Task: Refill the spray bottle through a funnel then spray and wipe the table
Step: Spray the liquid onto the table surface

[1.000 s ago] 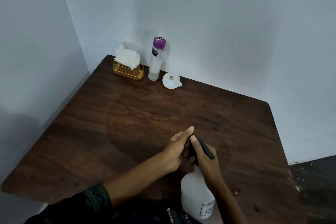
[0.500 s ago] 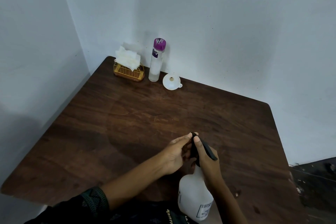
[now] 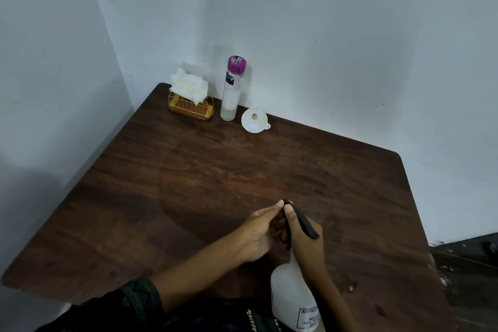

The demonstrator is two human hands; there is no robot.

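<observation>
Right hand (image 3: 304, 246) is gripping the white spray bottle (image 3: 289, 291) by its black head at the near edge of the table (image 3: 188, 183), base cut off below. Left hand (image 3: 260, 232) is touching the nozzle; pinch unclear. Funnel (image 3: 253, 121), purple-capped bottle (image 3: 231, 89) and napkin holder (image 3: 192, 109) are hugging the far corner, open wood between.

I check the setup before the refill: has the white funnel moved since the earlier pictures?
No. The funnel lies in the same spot beside the purple-capped bottle as before.
</observation>
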